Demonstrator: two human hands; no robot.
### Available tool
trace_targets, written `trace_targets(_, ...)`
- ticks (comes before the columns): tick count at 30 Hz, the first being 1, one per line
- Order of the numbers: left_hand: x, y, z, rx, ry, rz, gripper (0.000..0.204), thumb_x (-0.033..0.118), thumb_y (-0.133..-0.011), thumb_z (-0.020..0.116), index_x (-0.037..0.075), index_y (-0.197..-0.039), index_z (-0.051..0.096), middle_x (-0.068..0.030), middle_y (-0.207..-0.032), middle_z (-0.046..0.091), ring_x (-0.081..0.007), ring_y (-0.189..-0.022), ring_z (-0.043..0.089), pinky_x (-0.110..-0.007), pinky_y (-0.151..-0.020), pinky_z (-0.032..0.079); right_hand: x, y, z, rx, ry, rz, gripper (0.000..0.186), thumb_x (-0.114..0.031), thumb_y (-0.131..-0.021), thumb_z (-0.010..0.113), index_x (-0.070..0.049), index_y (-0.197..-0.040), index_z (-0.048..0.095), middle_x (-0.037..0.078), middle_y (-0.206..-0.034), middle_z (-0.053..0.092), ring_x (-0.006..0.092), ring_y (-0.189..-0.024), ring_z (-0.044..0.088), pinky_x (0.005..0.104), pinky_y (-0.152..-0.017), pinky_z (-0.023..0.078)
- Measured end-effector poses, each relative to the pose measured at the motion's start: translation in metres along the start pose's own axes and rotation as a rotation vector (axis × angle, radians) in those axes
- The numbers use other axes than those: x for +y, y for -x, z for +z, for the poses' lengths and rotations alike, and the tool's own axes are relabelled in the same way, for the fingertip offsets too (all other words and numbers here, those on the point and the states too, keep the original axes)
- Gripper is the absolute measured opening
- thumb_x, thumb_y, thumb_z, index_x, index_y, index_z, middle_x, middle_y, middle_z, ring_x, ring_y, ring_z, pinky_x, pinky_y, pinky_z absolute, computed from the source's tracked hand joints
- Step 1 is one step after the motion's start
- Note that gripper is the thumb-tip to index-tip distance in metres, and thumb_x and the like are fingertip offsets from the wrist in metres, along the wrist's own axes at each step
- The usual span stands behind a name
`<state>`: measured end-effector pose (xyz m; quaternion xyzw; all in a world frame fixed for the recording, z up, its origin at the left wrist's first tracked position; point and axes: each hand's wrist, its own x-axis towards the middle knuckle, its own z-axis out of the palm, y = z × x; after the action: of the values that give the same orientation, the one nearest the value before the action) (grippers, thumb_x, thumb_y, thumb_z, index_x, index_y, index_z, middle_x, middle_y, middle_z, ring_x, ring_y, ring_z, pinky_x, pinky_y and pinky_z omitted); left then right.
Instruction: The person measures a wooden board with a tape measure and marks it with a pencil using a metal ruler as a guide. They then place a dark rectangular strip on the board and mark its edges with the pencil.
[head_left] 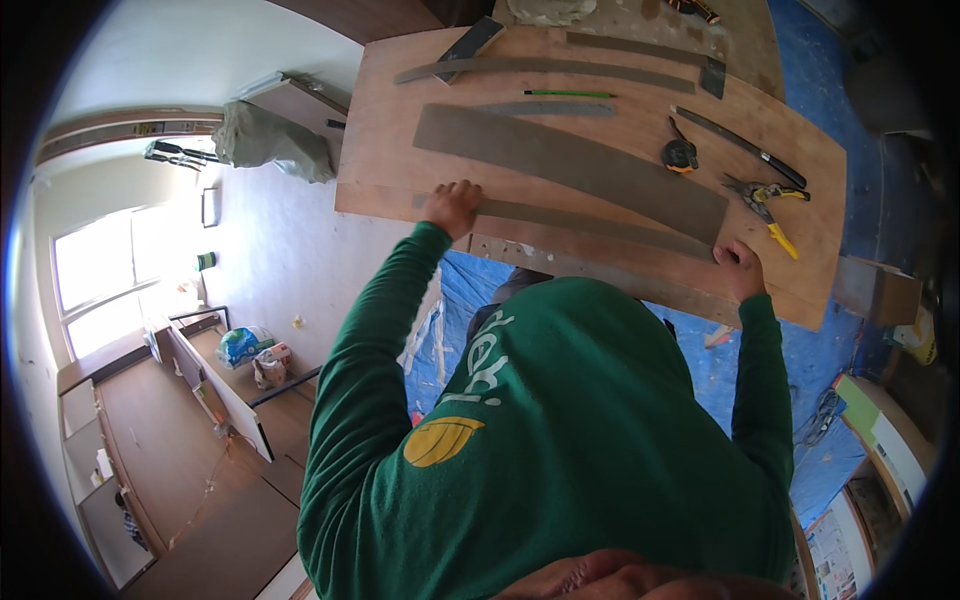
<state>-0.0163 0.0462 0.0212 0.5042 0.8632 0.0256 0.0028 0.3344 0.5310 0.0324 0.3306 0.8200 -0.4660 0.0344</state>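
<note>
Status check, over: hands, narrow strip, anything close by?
Left hand over narrow strip, near its left end; right hand at right end. Strip along wooden board's near side. Yellow-handled snips just beyond right hand.

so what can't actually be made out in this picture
All in the head view:
- Part of the narrow brown strip: hidden by the left hand.
- Whether the right hand touches that strip's end: too small to tell.
- The full shape of the black-and-orange tool: cut off by the upper edge.
- Most of the person's legs: hidden by the green top.
- Anything outside the window: lost in glare.
</note>
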Motion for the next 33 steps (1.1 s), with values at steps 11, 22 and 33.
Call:
trace_targets(11, -0.072, 0.025, -0.007, 0.102, -0.271, -0.565, 0.04, 0.023, -0.1, 0.054, 0.011, -0.139, 0.056, -0.0106, -0.129, 0.06, -0.0342, -0.119, 0.057, -0.055, -0.102, 0.041, 0.016, 0.007, -0.006, 0.067, 0.123, -0.064, 0.029, -0.027, -0.093, 0.074, -0.001, -0.088, 0.064, 0.012, -0.076, 0.06, 0.0224, -0.072, 0.057, 0.0347, -0.07, 0.047)
trace_targets(22, 0.053, 0.035, 0.033, 0.321, 0.557, -0.49, 0.04, 0.028, -0.101, 0.062, 0.005, -0.068, 0.057, -0.0203, -0.073, 0.06, -0.0442, -0.076, 0.06, -0.052, -0.069, 0.048, 0.014, 0.019, 0.005, 0.35, 0.462, -0.419, 0.023, -0.023, -0.086, 0.076, -0.005, -0.096, 0.066, 0.015, -0.093, 0.062, 0.036, -0.087, 0.06, 0.0473, -0.08, 0.05)
trace_targets(33, 0.148, 0.096, -0.006, -0.391, 0.888, -0.535, 0.038, 0.035, -0.101, 0.062, -0.001, -0.092, 0.07, -0.026, -0.089, 0.07, -0.0444, -0.087, 0.068, -0.048, -0.079, 0.054, -0.034, 0.005, -0.002, 0.193, 0.066, -0.041, 0.017, -0.017, -0.095, 0.069, -0.004, -0.106, 0.069, 0.017, -0.086, 0.069, 0.0331, -0.085, 0.068, 0.0414, -0.077, 0.054)
